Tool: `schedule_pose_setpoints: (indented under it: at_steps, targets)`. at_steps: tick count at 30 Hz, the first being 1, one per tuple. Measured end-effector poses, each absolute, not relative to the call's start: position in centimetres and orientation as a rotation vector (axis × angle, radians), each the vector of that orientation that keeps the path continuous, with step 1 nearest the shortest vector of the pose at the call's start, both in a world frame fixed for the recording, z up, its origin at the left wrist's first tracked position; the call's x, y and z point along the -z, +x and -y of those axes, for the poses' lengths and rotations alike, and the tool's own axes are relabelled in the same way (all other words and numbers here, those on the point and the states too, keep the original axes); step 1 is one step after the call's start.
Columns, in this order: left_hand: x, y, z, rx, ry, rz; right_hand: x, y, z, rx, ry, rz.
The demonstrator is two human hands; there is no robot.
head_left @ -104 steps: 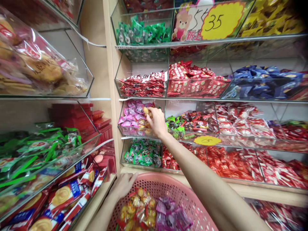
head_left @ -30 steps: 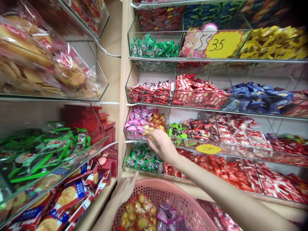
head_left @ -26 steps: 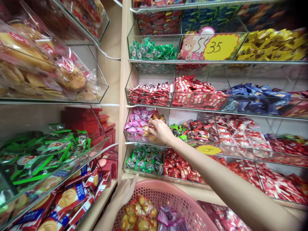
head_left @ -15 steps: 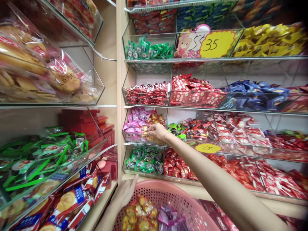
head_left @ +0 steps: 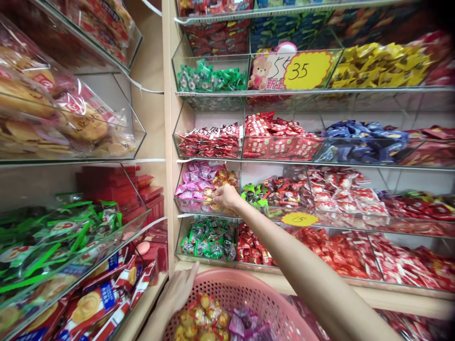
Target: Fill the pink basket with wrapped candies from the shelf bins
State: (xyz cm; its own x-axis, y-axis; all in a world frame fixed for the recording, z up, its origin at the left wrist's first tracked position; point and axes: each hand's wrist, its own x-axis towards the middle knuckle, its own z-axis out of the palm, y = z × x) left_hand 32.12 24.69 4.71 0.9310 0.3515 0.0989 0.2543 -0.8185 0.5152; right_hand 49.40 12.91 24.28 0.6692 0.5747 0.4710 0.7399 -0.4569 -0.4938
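Observation:
A pink perforated plastic basket (head_left: 284,308) fills the bottom middle, with gold-wrapped candies (head_left: 202,317) and purple-wrapped candies (head_left: 247,324) inside. My left hand (head_left: 178,286) is closed at the basket's left rim, part of its grip hidden. Stretched forward, my right hand (head_left: 226,197) is in a clear bin where pink-wrapped candies (head_left: 195,180) lie beside more gold-wrapped ones. Its fingers are bent together among the candies there; what they pinch, if anything, is too small to make out.
Clear-fronted shelves rise ahead, with green-wrapped candies (head_left: 209,239) just below my right hand and red packets (head_left: 280,135) above. A yellow price tag (head_left: 300,219) is on a shelf front. At left, angled bins hold bagged pastries (head_left: 85,118) and green packets (head_left: 60,232).
The view has shifted a little, so the shelves sit slightly further left. My right hand stays in the same bin, its fingers a bit more drawn in. My left hand keeps to the basket rim.

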Motion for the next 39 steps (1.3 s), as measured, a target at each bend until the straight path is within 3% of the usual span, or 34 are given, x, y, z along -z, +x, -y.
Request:
schedule_pose_setpoints:
  at_steps: [14,39]
  targets:
    - [-5.7,31.9,-24.0,-0.275,2.523,-0.461,-24.4,49.2,-13.6,0.22,-2.262,0.854]
    - [-5.0,32.1,-24.6,-0.288,2.52,-0.447,-25.0,48.8,-12.3,0.547,-2.232,0.982]
